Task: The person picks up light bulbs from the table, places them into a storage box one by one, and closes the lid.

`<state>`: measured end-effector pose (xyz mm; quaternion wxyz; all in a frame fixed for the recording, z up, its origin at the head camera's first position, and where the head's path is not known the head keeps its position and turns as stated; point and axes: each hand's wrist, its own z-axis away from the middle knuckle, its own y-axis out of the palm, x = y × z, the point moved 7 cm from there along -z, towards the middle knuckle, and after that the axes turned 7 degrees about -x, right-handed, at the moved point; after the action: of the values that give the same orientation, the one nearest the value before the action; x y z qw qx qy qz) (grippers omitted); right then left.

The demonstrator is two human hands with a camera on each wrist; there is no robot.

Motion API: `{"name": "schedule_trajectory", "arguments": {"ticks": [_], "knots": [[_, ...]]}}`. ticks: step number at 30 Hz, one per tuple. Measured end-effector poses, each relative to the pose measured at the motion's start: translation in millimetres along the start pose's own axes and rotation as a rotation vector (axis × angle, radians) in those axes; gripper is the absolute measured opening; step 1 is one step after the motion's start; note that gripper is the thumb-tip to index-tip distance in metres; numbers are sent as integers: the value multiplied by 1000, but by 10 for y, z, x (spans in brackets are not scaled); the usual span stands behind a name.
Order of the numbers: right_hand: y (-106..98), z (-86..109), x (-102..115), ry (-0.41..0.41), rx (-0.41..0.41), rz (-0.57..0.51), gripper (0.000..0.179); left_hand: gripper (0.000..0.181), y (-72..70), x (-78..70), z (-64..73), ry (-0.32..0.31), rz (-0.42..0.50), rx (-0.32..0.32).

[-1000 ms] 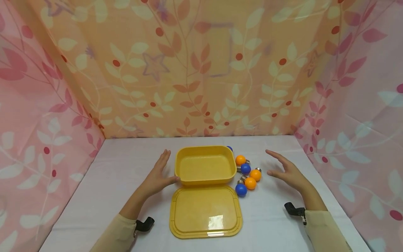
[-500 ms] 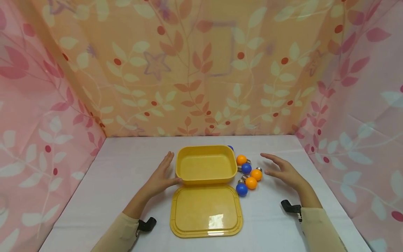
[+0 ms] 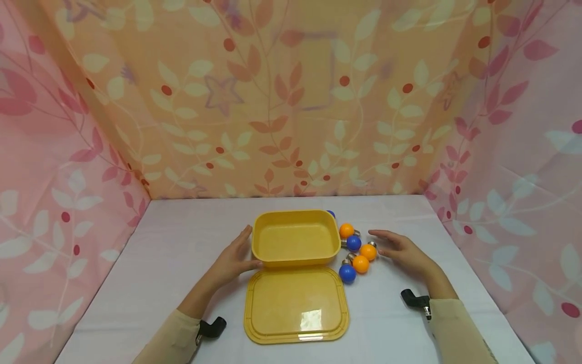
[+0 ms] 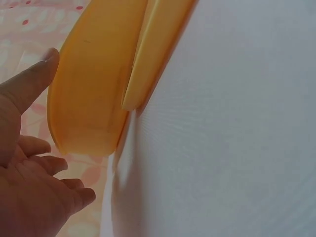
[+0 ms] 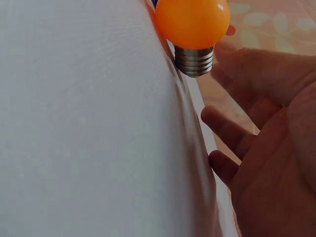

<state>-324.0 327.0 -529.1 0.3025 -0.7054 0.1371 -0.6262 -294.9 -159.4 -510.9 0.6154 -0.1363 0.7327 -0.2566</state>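
I am holding my left hand spread beside the box, lower centre, my right hand likewise near a bulb, likely preparing pickup, needing a pinch.

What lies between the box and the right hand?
The head view shows it: orange bulbs and blue bulbs lie between the box and the right hand.
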Motion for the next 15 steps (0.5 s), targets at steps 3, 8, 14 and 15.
{"name": "schedule_trajectory", "arguments": {"ticks": [3, 8, 14, 15], "knots": [[22, -20, -36, 12, -5, 7, 51, 116, 17, -10, -9, 3, 5, -2], [70, -28, -62, -10, -2, -15, 44, 111, 39, -7, 5, -14, 13, 10], [82, -28, -34, -94, -14, -11, 38, 110, 47, -6, 24, -20, 25, 15], [79, -32, -27, -105, -19, -14, 37, 110, 47, -9, 21, -17, 25, 13]]}}
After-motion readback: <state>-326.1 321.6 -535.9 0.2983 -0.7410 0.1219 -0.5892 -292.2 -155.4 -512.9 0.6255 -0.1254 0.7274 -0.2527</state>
